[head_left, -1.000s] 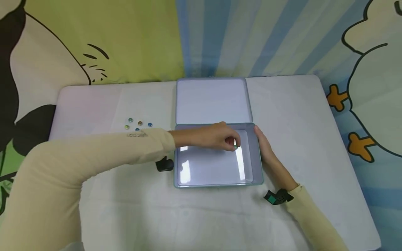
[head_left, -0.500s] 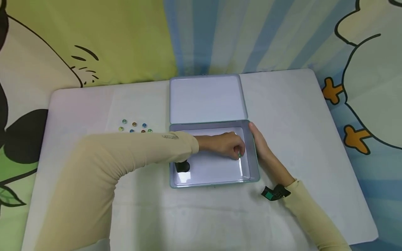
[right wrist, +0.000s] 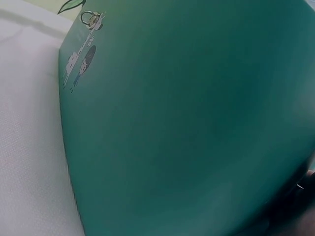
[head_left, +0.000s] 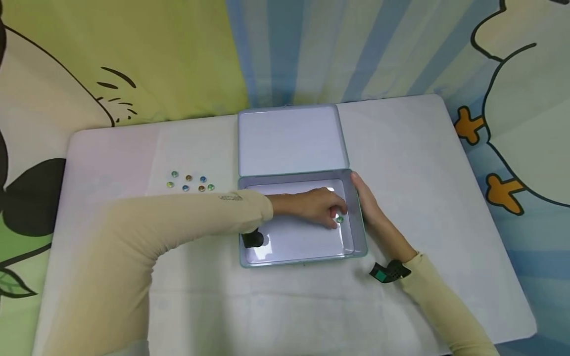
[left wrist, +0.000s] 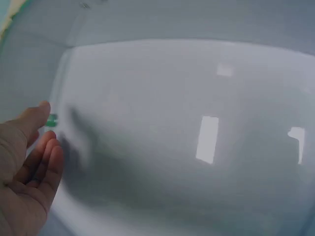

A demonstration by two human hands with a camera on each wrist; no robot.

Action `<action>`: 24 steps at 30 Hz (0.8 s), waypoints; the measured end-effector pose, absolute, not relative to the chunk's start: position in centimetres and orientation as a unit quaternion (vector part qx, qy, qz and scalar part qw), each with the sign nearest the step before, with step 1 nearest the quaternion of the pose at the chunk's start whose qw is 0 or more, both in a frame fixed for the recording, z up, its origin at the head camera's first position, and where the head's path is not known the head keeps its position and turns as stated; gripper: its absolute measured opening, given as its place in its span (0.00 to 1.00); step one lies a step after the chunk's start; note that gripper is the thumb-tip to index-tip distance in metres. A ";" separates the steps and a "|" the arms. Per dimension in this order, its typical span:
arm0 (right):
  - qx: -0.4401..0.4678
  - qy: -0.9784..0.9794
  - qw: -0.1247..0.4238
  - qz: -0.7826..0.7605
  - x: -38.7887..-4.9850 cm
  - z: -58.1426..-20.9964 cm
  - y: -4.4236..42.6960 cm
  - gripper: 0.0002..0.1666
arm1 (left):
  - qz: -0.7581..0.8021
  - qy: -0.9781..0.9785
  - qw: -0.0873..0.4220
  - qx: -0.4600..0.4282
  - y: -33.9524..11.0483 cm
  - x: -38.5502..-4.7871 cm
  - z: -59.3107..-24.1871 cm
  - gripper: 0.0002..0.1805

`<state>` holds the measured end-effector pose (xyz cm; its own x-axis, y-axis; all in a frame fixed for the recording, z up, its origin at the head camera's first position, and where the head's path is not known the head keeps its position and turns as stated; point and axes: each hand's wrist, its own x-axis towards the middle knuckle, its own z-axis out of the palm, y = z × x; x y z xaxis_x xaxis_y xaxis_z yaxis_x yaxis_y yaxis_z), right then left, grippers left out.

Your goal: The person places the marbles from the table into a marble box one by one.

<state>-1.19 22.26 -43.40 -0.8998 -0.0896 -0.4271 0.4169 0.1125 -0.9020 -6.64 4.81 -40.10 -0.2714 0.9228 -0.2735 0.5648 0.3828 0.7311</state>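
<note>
An open hinged box [head_left: 303,251] with a pale inside lies on the table, its lid [head_left: 291,141] folded back flat. Inside it, near the right wall, my left hand [head_left: 318,206] hovers over a green glass marble [head_left: 340,219]. The left wrist view shows the thumb and fingers parted, with the marble [left wrist: 51,120] on the box floor just beyond them. My right hand [head_left: 369,202] rests along the outside of the right wall, fingers stretched toward the back corner. The right wrist view shows the green outer side [right wrist: 162,113] of the box; the fingers are out of sight there.
Several coloured glass marbles [head_left: 189,178] lie loose on the white tablecloth [head_left: 276,306], left of the box. A metal ring [right wrist: 88,18] sits on the box's outer side. Behind the table hangs a printed curtain [head_left: 178,59].
My left hand has reached down and slightly toward the box's right wall, and its fingers have come apart from the green marble. The right hand stays at the wall. The head view has shifted slightly.
</note>
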 end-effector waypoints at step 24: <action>0.117 0.726 0.185 -0.652 -0.8 -43.8 21.8 0.46 | 0.411 0.908 -0.045 0.064 -25.5 2.7 -39.6 0.19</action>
